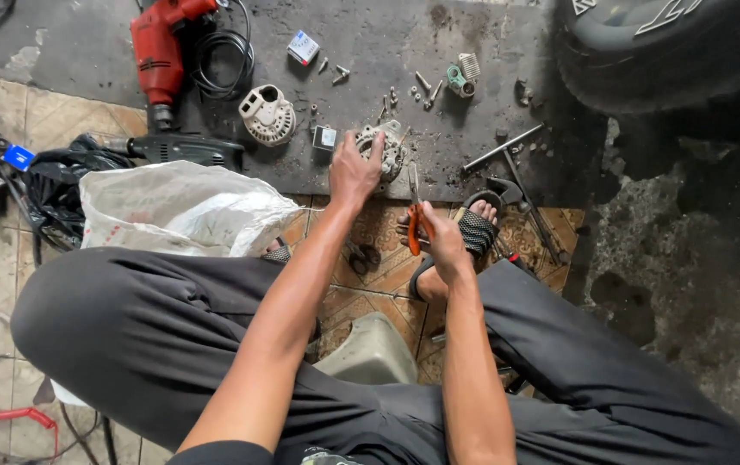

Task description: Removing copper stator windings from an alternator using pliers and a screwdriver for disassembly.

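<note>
My left hand (353, 172) rests on a round metal alternator part (387, 148) lying on the dark mat (370, 52), fingers gripping its near side. My right hand (443, 241) holds pliers with orange handles (414, 220), their jaws pointing up toward the alternator part. A white ribbed alternator housing (267, 114) lies to the left of the part. Loose bolts (426, 86) and small pieces are scattered just beyond it.
A red power drill (159, 56) with a coiled black cable lies far left. A white sack (180, 207) sits by my left knee. A T-handle wrench (516, 168) lies right of my sandalled foot (478, 228). A tyre (671, 52) fills the top right.
</note>
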